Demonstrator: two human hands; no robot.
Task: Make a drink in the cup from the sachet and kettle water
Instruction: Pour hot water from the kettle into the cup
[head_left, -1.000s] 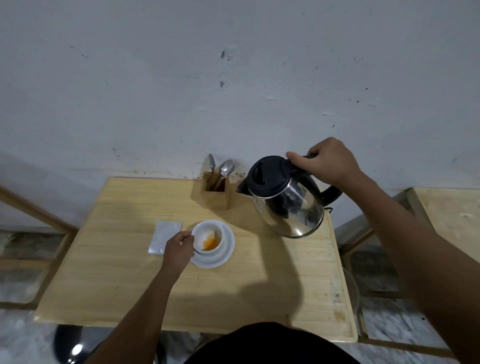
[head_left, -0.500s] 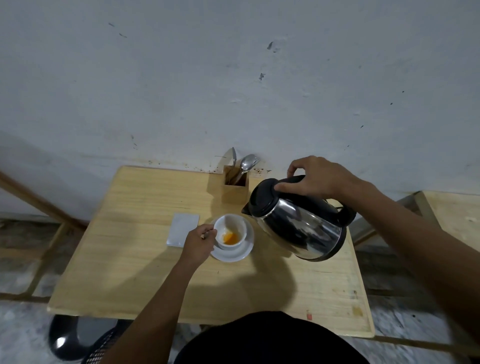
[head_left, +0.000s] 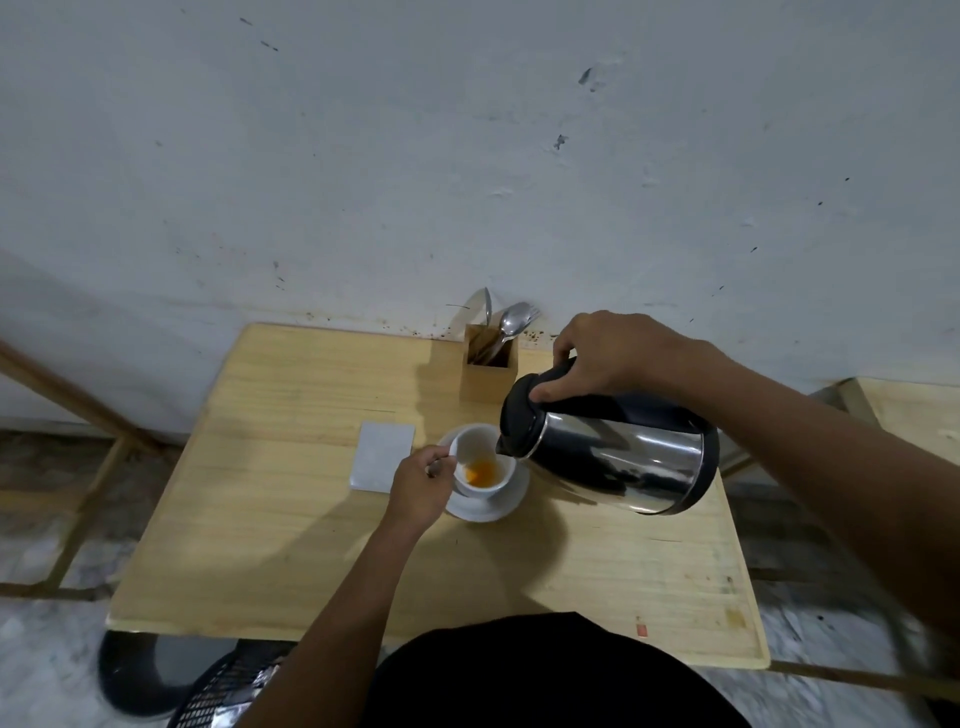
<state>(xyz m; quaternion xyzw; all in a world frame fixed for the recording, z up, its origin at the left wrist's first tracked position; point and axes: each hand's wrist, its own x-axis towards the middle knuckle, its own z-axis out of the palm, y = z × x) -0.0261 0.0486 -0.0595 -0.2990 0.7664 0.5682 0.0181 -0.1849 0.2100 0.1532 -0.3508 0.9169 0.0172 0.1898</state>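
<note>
Right hand (head_left: 618, 353) tilting unlabelled kettle (head_left: 613, 457) over cup (head_left: 480, 462)

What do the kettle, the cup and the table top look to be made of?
Kettle: polished metal body, probably stainless steel, since it mirrors its surroundings; the lid and handle are matte black, likely plastic.
Cup: glossy white, seemingly ceramic, with a thick rim and a matching saucer.
Table: pale wood with visible grain lines and plank seams; whether solid or veneer cannot be told.
</note>
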